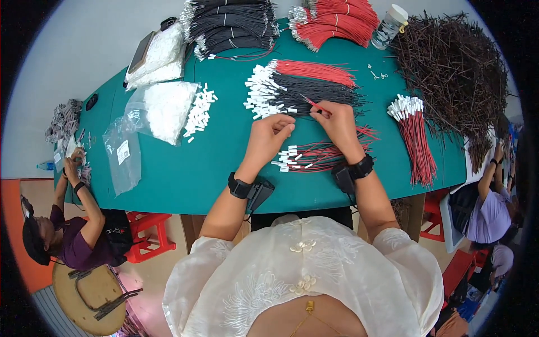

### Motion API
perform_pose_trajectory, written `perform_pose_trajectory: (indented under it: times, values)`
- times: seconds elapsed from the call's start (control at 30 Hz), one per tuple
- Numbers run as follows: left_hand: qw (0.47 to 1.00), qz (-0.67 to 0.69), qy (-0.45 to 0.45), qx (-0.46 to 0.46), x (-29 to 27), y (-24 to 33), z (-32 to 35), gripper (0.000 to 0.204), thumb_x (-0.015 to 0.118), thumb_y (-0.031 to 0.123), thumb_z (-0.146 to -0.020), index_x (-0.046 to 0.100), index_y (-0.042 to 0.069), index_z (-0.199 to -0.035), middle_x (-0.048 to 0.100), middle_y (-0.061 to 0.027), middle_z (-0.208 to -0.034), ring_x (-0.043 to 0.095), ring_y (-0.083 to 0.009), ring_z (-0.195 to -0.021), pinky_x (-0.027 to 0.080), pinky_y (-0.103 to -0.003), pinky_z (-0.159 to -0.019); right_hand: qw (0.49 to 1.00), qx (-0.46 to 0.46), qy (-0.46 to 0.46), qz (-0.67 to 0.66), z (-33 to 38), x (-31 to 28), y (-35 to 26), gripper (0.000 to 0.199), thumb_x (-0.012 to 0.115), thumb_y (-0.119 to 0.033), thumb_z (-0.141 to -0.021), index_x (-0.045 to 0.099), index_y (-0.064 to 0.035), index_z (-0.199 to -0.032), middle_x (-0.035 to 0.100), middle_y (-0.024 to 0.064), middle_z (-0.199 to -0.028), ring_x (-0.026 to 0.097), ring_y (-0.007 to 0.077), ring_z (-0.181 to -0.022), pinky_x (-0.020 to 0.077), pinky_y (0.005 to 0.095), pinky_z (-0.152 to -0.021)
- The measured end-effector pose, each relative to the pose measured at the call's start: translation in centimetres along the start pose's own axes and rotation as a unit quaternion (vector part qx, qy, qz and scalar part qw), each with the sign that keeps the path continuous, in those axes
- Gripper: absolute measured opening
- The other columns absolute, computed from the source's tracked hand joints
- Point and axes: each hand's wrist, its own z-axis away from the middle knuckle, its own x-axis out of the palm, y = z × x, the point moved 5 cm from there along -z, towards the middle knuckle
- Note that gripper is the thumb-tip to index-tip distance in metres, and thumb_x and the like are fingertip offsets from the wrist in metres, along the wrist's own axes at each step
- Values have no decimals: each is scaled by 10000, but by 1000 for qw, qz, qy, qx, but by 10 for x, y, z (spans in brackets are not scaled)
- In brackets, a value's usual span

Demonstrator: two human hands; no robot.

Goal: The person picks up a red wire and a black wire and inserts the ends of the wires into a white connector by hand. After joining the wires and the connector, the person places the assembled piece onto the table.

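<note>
My right hand point(336, 122) is closed around a thin red tool with a pointed tip point(314, 104), held over a row of black wires point(314, 92). Left of it, my left hand point(270, 135) has its fingers curled in; whatever they pinch, if anything, is hidden. White connectors point(263, 84) cap the left ends of the black wires and of the red wires point(314, 68) beyond them. Between my forearms lies a loose pile of red and black wires point(320, 157) with white connectors. A tied-looking bunch of finished-length red wires point(416, 146) rests to the right.
Loose white connectors point(197, 115) spill beside a clear bag point(168, 109) on the green table point(168, 174). Thick black point(236, 25) and red wire bundles point(342, 22) line the far edge. A clear bottle point(388, 28) and dark brown heap point(455, 73) stand right. Other people work at both sides.
</note>
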Motion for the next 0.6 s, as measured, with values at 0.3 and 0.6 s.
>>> perform_pose_trajectory:
  times: [0.3,0.6]
  values:
    - [986,163,14,-33,-7,-5,-7,190,633,110,-967,688,-46,-1059,710,-73,-868,626,-90,-731,496,-222,-664,998,-26,-47,-38,3,-5,-21,144,771,-57,-805,700,7,-912,581,34,-623,475,67,-559,392,253,-520]
    - [975,211,-9,-73,-7,-4,-5,187,671,103,-936,706,-19,-1073,716,-63,-873,637,-88,-759,501,-217,-694,969,57,-110,-213,5,2,-14,116,684,-104,-929,656,5,-958,547,-27,-642,461,29,-584,366,224,-532]
